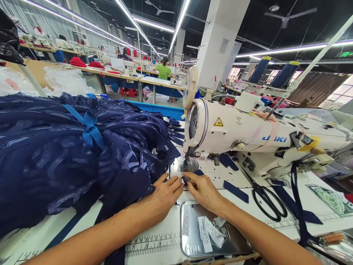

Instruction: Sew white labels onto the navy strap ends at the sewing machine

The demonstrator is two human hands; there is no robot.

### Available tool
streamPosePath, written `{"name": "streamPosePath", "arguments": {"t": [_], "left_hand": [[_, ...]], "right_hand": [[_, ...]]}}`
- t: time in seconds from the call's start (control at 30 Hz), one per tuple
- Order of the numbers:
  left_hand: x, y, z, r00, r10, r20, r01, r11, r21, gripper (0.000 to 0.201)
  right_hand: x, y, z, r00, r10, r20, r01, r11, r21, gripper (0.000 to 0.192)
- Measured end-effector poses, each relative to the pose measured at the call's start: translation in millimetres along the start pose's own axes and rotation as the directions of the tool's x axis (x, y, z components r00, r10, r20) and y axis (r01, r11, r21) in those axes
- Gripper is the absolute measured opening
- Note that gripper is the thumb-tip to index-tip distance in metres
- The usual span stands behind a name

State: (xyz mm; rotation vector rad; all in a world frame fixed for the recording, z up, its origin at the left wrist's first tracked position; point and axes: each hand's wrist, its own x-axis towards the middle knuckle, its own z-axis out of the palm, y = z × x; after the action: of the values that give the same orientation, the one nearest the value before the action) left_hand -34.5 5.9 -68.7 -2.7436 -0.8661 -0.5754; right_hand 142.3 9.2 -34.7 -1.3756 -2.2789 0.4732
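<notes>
My left hand [162, 197] presses flat on the edge of a navy lace garment [68, 154] on the white sewing table [154, 235]. My right hand [202, 189] pinches a small dark fabric piece [186, 179] just in front of the presser foot [189, 165] of a white sewing machine [248, 136]. Both hands meet at the needle plate, fingertips almost touching. The garment lies piled to the left, tied with a blue ribbon [89, 129].
Black scissors [264, 198] lie right of my right hand among navy fabric strips [235, 191]. A metal tray [209, 232] of labels sits at the table's front edge. Thread cones [285, 73] stand behind the machine. A person in green [164, 70] works far back.
</notes>
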Motion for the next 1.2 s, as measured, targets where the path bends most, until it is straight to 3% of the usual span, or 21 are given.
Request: {"name": "streamPosePath", "arguments": {"t": [0.23,0.43,0.73,0.97,1.07,1.13,1.2], "left_hand": [[6,3,-12.5,0.997,-0.016,0.075,0.018,1.0,-0.015,0.033],[11,7,-25.7,0.988,-0.031,0.149,0.032,0.999,-0.006,0.035],[11,5,-23.9,0.983,-0.025,0.18,0.025,1.0,0.003,0.036],[3,1,-13.6,0.994,0.005,0.112,-0.003,1.0,-0.011,0.042],[5,2,-17.6,0.991,-0.009,0.133,0.012,1.0,-0.025,0.044],[10,4,-24.7,0.985,-0.038,0.168,0.046,0.998,-0.045,0.042],[17,6,-34.1,0.972,-0.086,0.218,0.104,0.992,-0.07,0.033]], "right_hand": [[-4,-3,-4,1.0,0.005,0.022,-0.004,0.999,-0.037,0.039],[1,-5,-11,0.995,0.067,0.08,-0.072,0.995,0.065,0.038],[-5,-1,-13,0.995,0.053,0.082,-0.064,0.988,0.138,0.037],[-13,1,-10,0.997,-0.069,0.04,0.067,0.997,0.049,0.039],[-13,7,-12,0.997,-0.026,0.069,0.018,0.993,0.115,0.037],[-13,18,-17,0.999,0.039,0.02,-0.041,0.992,0.122,0.037],[-14,31,-25,0.992,0.107,-0.073,-0.106,0.994,0.015,0.039]]}}
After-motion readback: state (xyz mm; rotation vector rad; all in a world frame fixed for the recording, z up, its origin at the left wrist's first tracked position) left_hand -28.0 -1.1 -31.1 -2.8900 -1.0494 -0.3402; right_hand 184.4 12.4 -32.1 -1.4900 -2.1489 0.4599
